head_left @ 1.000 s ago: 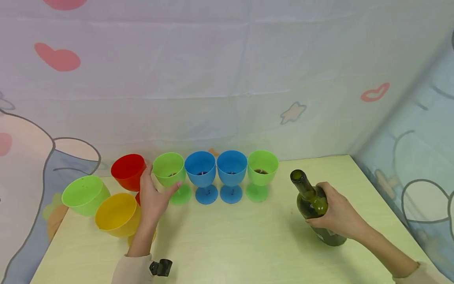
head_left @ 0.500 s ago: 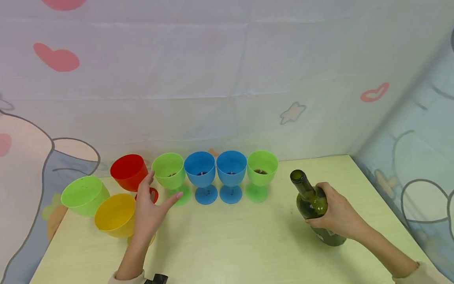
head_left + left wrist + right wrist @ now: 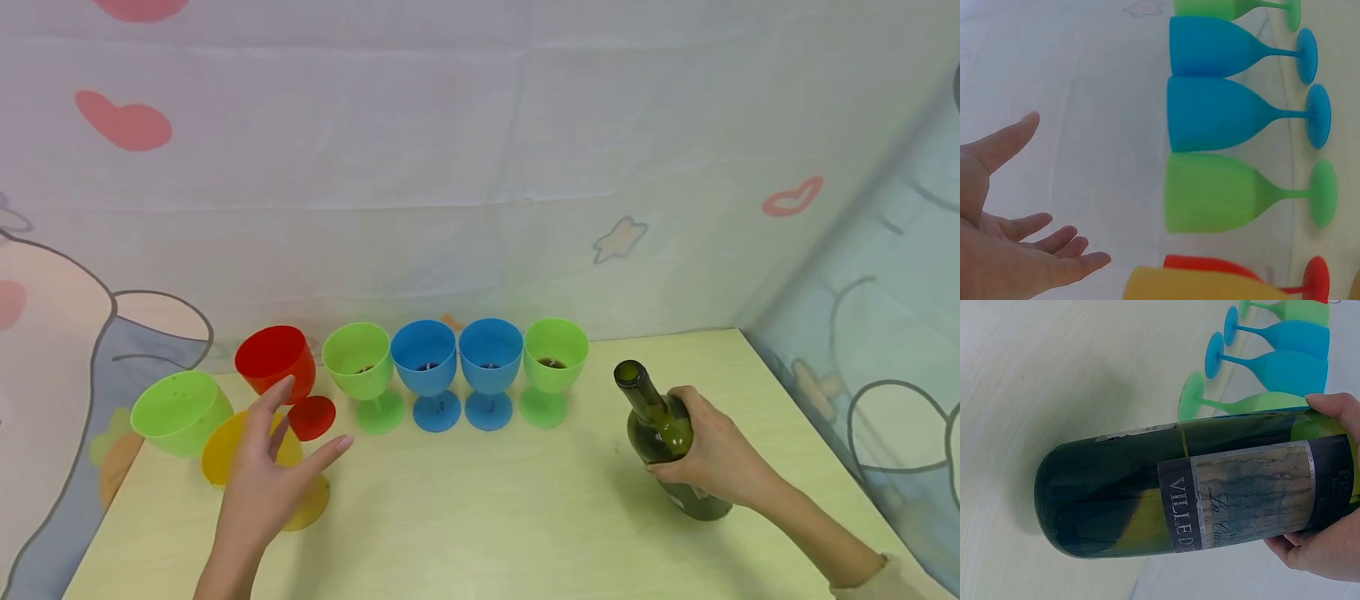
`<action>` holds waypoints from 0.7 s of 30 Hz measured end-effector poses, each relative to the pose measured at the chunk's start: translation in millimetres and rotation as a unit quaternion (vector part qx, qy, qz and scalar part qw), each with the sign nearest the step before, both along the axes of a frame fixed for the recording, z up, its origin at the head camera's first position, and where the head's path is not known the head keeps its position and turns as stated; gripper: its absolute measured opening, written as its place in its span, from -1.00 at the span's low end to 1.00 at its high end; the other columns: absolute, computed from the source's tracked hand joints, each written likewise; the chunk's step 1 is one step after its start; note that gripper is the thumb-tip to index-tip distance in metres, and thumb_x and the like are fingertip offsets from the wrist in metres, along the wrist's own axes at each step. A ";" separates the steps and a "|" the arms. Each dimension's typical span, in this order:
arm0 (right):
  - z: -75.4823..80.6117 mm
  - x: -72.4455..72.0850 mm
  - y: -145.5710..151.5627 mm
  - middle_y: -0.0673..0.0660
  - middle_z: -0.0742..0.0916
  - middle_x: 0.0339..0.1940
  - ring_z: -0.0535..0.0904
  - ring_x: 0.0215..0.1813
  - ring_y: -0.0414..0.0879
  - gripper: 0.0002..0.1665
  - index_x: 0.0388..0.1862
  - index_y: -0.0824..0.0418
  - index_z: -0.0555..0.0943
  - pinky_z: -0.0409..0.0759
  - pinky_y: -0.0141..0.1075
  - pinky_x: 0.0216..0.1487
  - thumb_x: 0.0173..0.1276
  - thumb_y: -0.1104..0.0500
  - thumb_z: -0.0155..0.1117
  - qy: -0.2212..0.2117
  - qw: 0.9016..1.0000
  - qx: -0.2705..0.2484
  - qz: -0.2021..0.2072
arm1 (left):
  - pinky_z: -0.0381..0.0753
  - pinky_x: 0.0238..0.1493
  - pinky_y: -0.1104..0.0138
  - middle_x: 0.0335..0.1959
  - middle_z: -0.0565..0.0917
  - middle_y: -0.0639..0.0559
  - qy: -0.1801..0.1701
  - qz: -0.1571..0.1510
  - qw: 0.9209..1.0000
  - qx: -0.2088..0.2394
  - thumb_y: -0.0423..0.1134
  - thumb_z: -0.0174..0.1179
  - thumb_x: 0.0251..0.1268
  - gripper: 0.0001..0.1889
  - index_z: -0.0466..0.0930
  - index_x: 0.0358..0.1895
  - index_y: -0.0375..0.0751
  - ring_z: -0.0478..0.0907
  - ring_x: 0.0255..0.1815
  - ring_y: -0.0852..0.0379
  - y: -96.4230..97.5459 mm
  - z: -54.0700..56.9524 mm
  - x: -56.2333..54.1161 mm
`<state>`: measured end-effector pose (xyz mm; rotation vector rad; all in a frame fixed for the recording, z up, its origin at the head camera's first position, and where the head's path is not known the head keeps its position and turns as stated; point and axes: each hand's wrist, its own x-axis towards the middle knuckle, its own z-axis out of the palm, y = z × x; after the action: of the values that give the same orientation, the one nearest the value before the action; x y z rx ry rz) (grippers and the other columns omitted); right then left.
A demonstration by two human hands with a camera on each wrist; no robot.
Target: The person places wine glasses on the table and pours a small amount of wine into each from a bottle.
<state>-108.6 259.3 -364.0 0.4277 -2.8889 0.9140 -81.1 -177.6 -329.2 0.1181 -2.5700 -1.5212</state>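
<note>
My left hand (image 3: 258, 492) hovers over the yellow goblet (image 3: 225, 450), fingers and thumb spread, holding nothing. It hides part of that goblet's bowl and stem. The left wrist view shows the same spread hand (image 3: 1016, 256) apart from the goblets. My right hand (image 3: 716, 450) grips a dark green wine bottle (image 3: 660, 429) round its upper body; the bottle leans with its open mouth up and to the left. Its label and some dark liquid show in the right wrist view, where the fingers curl round the bottle (image 3: 1147, 487) near the shoulder.
Along the back stand a red goblet (image 3: 273, 354), a green goblet (image 3: 356, 358), two blue goblets and another green goblet (image 3: 557, 354). Dark liquid shows in the green and blue ones of this row. A further green goblet (image 3: 180, 412) stands far left. A cloth wall (image 3: 480, 167) rises behind.
My left hand has drawn back toward me and to the left, from beside the red and left green goblets to over the yellow one. The right hand and bottle have stayed put.
</note>
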 end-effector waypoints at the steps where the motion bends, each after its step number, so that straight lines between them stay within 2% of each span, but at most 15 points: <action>1: -0.3 0.0 0.2 0.22 0.54 -0.23 0.50 -0.26 0.03 -0.10 0.00 0.39 0.26 0.47 -0.13 -0.32 -0.28 0.16 0.57 0.001 1.000 0.000 0.000 | 0.12 0.25 -0.02 0.39 0.05 -0.09 -0.005 0.000 1.000 -0.003 -0.09 0.37 -0.01 -0.04 -0.06 0.42 -0.09 0.01 0.35 -0.21 -3.1 1.3 2.2; 4: -0.7 0.0 0.7 0.21 0.54 -0.24 0.50 -0.27 0.02 -0.10 0.00 0.39 0.26 0.47 -0.13 -0.32 -0.28 0.16 0.57 0.002 1.000 0.000 0.001 | 0.06 0.25 -0.07 0.42 -0.01 -0.13 -0.021 0.001 1.000 -0.013 -0.08 0.37 -0.02 -0.01 -0.10 0.44 -0.05 -0.02 0.34 -0.34 -15.1 2.6 8.1; 6: -0.6 0.0 0.9 0.21 0.54 -0.24 0.50 -0.27 0.02 -0.10 0.00 0.39 0.26 0.47 -0.13 -0.32 -0.28 0.16 0.57 0.001 1.000 0.000 0.000 | 0.04 0.22 -0.16 0.41 -0.01 -0.17 -0.026 0.003 0.999 -0.038 -0.08 0.38 -0.03 0.00 -0.10 0.44 -0.05 -0.03 0.32 -0.36 -24.7 1.7 10.2; 12: -0.4 0.6 2.0 0.22 0.54 -0.22 0.50 -0.26 0.03 -0.10 0.01 0.39 0.26 0.47 -0.13 -0.32 -0.27 0.16 0.57 -0.005 1.000 -0.003 -0.002 | 0.00 0.10 -0.32 0.38 -0.01 -0.32 -0.011 0.011 0.994 -0.108 -0.09 0.40 -0.06 0.00 -0.06 0.42 -0.18 -0.06 0.30 -0.38 -54.1 -10.4 11.9; 16: -1.1 0.6 2.5 0.22 0.54 -0.21 0.51 -0.25 0.04 -0.11 0.01 0.40 0.26 0.47 -0.13 -0.32 -0.26 0.17 0.56 -0.008 1.000 -0.008 0.000 | -0.01 0.09 -0.33 0.37 -0.04 -0.37 -0.021 0.020 0.993 -0.118 -0.06 0.38 -0.03 0.02 -0.11 0.42 -0.23 -0.08 0.29 -0.40 -68.6 -19.9 11.4; 21: -1.6 0.5 3.1 0.23 0.54 -0.20 0.51 -0.24 0.04 -0.11 0.02 0.40 0.26 0.48 -0.13 -0.31 -0.25 0.17 0.56 -0.009 1.000 -0.012 0.000 | -0.02 0.12 -0.31 0.38 -0.13 -0.41 -0.050 0.020 0.993 -0.101 -0.05 0.36 -0.01 0.09 -0.26 0.43 -0.29 -0.12 0.30 -0.42 -79.9 -30.4 8.5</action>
<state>-108.1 262.4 -365.5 0.4207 -2.8900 0.9574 -72.7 -257.5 -359.5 0.2257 -2.7651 -1.2633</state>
